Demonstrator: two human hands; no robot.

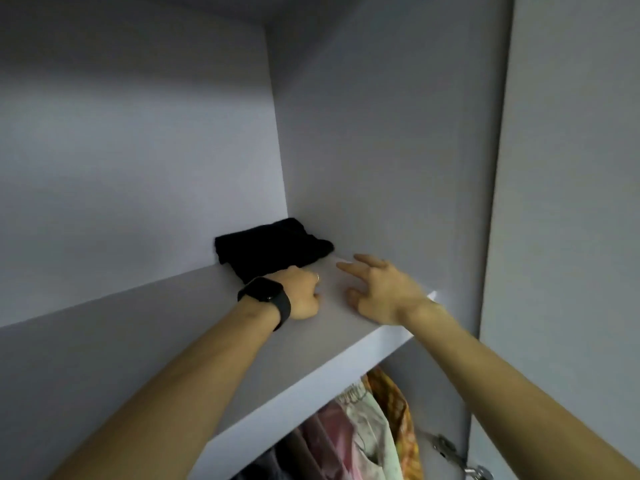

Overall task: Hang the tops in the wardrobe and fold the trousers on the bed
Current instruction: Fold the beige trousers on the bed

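**Both hands at the upper wardrobe shelf, beside a folded black garment**

A folded black garment [270,247] is seen on the upper shelf [173,341] of the wardrobe, pushed into the back corner, against the right side wall [381,150]. The left hand [301,296] is placed on the shelf at the near edge of this garment. Its fingers are bent and mostly hidden behind the back of the hand, so it cannot be told if the cloth is gripped or only touched. A black wristwatch [266,296] is worn on this wrist and a ring [317,277] on one finger.

The right hand [381,292] is held just beside the garment, over the shelf. Its fingers [349,268] are spread and nearly straight, and nothing is held.

Below the shelf, hanging garments [367,420] in pink, pale and orange colours are seen. A metal hinge [446,448] is fixed at the lower right.
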